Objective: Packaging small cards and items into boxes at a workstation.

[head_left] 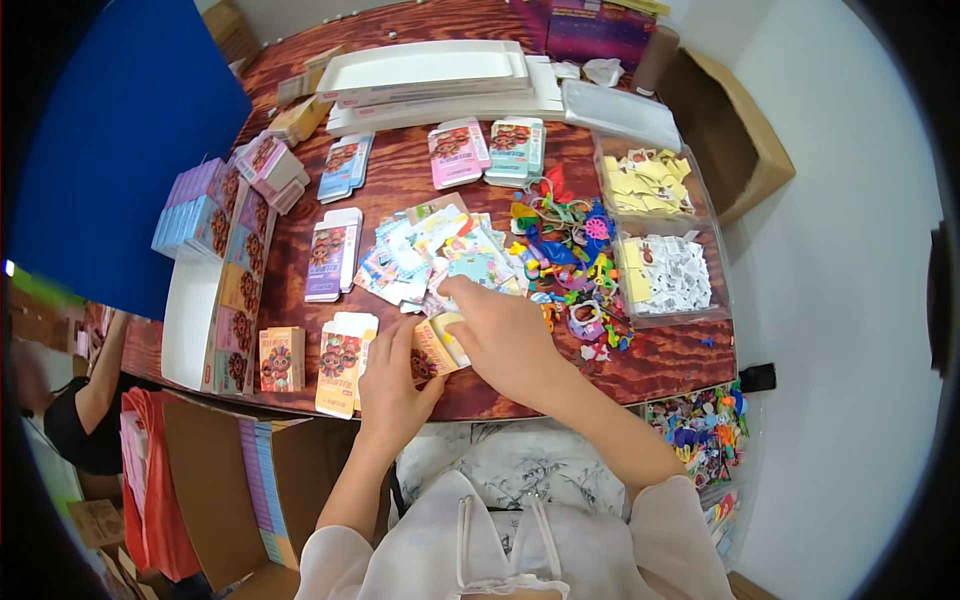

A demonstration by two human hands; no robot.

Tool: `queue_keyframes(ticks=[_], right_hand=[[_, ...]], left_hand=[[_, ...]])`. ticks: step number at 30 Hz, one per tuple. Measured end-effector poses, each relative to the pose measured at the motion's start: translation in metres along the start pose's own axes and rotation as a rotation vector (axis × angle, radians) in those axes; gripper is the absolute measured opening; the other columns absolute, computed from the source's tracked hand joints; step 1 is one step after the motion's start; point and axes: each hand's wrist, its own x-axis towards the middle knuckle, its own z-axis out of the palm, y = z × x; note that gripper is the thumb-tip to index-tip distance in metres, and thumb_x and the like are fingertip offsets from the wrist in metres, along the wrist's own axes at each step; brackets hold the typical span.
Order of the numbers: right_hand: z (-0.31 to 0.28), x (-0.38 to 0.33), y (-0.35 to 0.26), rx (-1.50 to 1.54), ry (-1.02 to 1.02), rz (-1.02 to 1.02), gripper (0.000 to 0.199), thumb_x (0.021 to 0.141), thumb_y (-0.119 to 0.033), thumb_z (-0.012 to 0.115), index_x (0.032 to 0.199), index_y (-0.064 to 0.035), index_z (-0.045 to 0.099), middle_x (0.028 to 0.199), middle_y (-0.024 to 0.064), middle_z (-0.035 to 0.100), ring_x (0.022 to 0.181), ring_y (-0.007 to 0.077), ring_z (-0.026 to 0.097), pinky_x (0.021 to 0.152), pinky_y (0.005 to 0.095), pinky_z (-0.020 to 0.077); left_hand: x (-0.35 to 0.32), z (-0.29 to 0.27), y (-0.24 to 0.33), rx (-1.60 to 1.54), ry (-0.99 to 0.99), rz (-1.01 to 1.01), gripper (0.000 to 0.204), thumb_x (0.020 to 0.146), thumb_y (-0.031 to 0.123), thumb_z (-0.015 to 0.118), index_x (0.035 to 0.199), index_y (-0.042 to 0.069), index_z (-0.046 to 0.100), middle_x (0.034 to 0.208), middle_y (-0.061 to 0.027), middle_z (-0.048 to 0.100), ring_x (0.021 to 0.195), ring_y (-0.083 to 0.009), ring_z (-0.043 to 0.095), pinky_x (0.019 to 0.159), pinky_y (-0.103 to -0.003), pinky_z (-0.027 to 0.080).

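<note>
A: Left, near: orange carton (pixel 281 360), by the table edge; a nudge could topple it.
B: Next?
A: Left hand (pixel 392 385), closed round a small box (pixel 430 352), near centre; over-squeezing might crease it. Right hand (pixel 508 342), curled at its end; contents cannot be told.
B: Right?
A: Toy heap (pixel 575 250), loose; a sweeping forearm could scatter pieces.

display box (pixel 190 310) left of cards (pixel 480 267) | toys (pixel 553 250) right, then tray (pixel 685 318) | held box (pixel 430 352) before cards
</note>
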Motion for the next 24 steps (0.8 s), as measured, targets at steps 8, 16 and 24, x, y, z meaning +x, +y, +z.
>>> queue_keyframes(ticks=[8, 16, 24], right_hand=[[0.012, -0.045, 0.008, 0.400, 0.306, 0.283, 0.010, 0.081, -0.002, 0.070, 0.079, -0.0002, 0.061, 0.079, 0.0103, 0.059, 0.074, 0.0290, 0.057, 0.065, 0.0393, 0.0446], [0.008, -0.039, -0.002, -0.110, 0.267, -0.014, 0.013, 0.075, -0.007, 0.072, 0.081, -0.0003, 0.063, 0.126, 0.0176, 0.057, 0.126, 0.0396, 0.046, 0.103, 0.0493, 0.0379], [-0.018, -0.029, 0.036, 0.452, -0.050, 0.078, 0.022, 0.081, -0.010, 0.073, 0.102, -0.0036, 0.071, 0.121, 0.0149, 0.063, 0.117, 0.0268, 0.057, 0.090, 0.0376, 0.0481]], left_hand=[[0.001, 0.016, 0.003, -0.143, 0.052, 0.060, 0.075, 0.068, 0.007, 0.080, 0.136, 0.003, 0.047, 0.130, -0.0191, 0.053, 0.121, -0.0383, 0.051, 0.102, -0.044, 0.044], [-0.008, 0.027, 0.013, -0.155, 0.157, 0.081, 0.073, 0.067, 0.002, 0.079, 0.132, 0.001, 0.047, 0.132, -0.0199, 0.053, 0.124, -0.0395, 0.050, 0.103, -0.045, 0.043], [-0.007, 0.031, 0.004, -0.274, 0.055, -0.059, 0.076, 0.066, 0.005, 0.082, 0.133, 0.001, 0.046, 0.124, -0.0195, 0.055, 0.117, -0.0388, 0.053, 0.098, -0.045, 0.046]])
